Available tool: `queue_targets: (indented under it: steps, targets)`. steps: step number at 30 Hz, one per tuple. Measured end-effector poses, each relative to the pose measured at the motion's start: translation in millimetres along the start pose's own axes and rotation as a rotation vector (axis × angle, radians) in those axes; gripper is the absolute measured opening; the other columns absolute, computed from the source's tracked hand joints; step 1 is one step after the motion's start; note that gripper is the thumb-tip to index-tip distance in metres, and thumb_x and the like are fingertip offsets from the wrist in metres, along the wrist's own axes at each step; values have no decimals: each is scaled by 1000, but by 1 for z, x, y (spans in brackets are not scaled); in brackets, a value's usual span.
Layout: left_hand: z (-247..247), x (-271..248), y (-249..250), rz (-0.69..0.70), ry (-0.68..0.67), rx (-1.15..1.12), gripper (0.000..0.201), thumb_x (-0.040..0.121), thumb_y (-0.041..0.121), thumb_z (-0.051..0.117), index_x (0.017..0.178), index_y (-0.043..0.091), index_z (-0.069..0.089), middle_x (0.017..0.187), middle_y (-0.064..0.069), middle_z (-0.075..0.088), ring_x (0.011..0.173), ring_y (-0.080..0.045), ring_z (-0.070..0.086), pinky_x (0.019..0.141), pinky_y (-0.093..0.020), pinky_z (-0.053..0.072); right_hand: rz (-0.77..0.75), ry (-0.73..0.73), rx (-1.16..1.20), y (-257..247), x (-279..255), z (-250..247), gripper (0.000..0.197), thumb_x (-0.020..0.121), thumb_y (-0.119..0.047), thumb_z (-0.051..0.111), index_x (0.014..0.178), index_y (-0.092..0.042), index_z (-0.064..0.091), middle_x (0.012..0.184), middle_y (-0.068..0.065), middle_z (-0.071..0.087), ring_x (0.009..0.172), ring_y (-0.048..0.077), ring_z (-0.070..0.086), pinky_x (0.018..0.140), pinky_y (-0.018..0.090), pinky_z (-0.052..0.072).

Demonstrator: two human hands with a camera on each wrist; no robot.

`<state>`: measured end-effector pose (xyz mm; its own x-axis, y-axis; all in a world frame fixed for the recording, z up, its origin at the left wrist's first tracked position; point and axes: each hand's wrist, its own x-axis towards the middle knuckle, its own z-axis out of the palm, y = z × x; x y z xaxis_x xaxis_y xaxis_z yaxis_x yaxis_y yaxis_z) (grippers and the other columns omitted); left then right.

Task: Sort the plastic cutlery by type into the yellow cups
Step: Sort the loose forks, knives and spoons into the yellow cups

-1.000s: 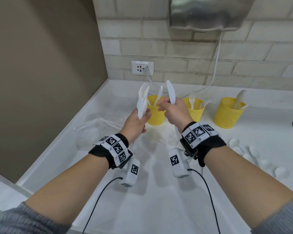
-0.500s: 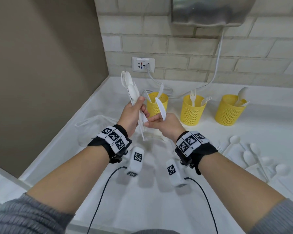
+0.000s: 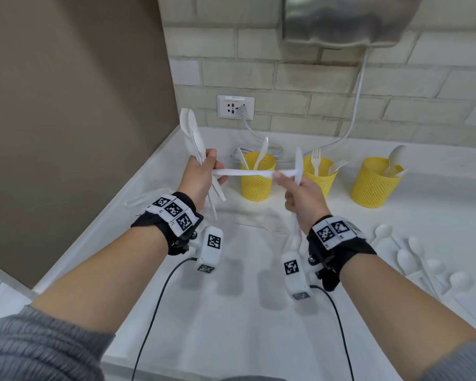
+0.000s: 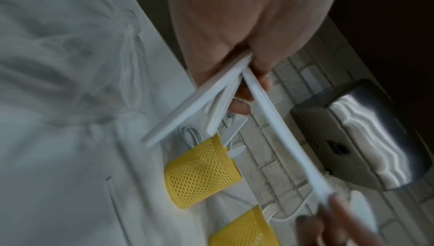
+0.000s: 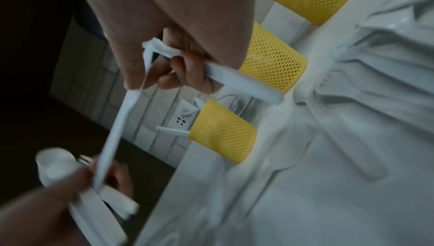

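My left hand grips a bundle of white plastic cutlery upright, spoon bowls on top. One long white piece stretches level from that bundle to my right hand, which pinches its far end. The right hand also holds a white knife upright. Three yellow mesh cups stand behind: the left cup holds knives, the middle cup forks, the right cup spoons. The left wrist view shows the bundle and the stretched piece; the right wrist view shows the held knife.
Several loose white spoons lie on the white counter at the right. Clear plastic wrapping lies under the hands. A wall socket and a steel hand dryer are behind. A brown wall bounds the left.
The hands, close together half a second ago, have drawn apart. The right hand has pulled one white piece sideways from the left hand's bundle while keeping its knife.
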<state>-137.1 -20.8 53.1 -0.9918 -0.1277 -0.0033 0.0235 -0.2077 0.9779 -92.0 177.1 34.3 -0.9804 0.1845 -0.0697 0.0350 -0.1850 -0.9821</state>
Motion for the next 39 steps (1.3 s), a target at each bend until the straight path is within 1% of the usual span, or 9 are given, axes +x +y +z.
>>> queue_targets:
  steps: [2, 6, 10, 14, 17, 20, 25, 34, 39]
  targets:
    - [2, -3, -5, 6, -6, 69, 15, 100, 26, 47, 102, 12, 48, 69, -2, 50, 62, -16, 53, 63, -26, 57, -54, 30, 109, -13, 5, 1, 25, 92, -29, 61, 68, -24, 57, 73, 3, 42, 50, 11, 24, 38, 18, 20]
    - [5, -4, -13, 5, -8, 123, 14, 99, 29, 49, 99, 16, 49, 65, -2, 47, 56, -11, 52, 76, -38, 56, -188, 23, 65, -34, 11, 3, 16, 103, -21, 35, 95, -10, 44, 91, 5, 73, 50, 13, 34, 41, 20, 30]
    - [14, -4, -12, -37, -45, 124, 23, 97, 34, 51, 106, 13, 45, 69, 1, 39, 55, -10, 42, 70, -32, 55, -243, 28, -175, -25, 8, 10, 18, 104, -28, 31, 108, -13, 39, 64, 1, 58, 56, 10, 53, 60, 22, 43]
    - [24, -8, -8, -21, -69, 170, 27, 98, 37, 48, 104, 12, 40, 71, 1, 37, 53, -11, 37, 55, -27, 42, -109, -183, -128, -5, -8, 26, 25, 98, -40, 48, 111, -20, 43, 56, -5, 34, 42, 12, 33, 39, 21, 31]
    - [28, -8, -7, -46, -55, 184, 30, 98, 40, 48, 101, 11, 40, 69, 0, 39, 55, -13, 40, 59, -30, 41, -23, -284, -267, 9, -18, 39, 28, 77, -27, 79, 95, -21, 58, 56, -12, 42, 38, 2, 36, 38, 16, 28]
    - [33, -8, -5, -116, -37, 145, 26, 96, 42, 50, 93, 18, 41, 73, -1, 43, 63, -15, 45, 69, -36, 45, -75, -233, -294, 16, -21, 50, 25, 70, -20, 84, 84, -17, 63, 66, -10, 56, 54, 0, 52, 52, 10, 40]
    - [36, -9, -2, -101, -35, 137, 27, 96, 35, 53, 106, 14, 40, 81, -1, 48, 69, -14, 49, 67, -32, 48, -150, -143, -319, 19, -17, 54, 13, 74, -14, 78, 75, -18, 66, 76, 2, 72, 76, 14, 66, 78, 24, 51]
    - [23, -2, 11, -12, 12, 170, 57, 82, 62, 58, 111, 16, 42, 74, 4, 43, 57, -14, 42, 67, -32, 40, -26, -241, -361, 39, -5, 23, 13, 79, -22, 48, 88, -14, 43, 83, 11, 46, 62, 17, 38, 56, 28, 29]
    - [17, 1, 4, 13, -39, 178, 28, 93, 43, 55, 98, 18, 46, 71, 2, 40, 55, -12, 38, 60, -28, 41, -183, -186, -342, 1, 19, 16, 16, 97, -21, 41, 98, -9, 52, 82, -4, 50, 73, 9, 46, 66, 24, 38]
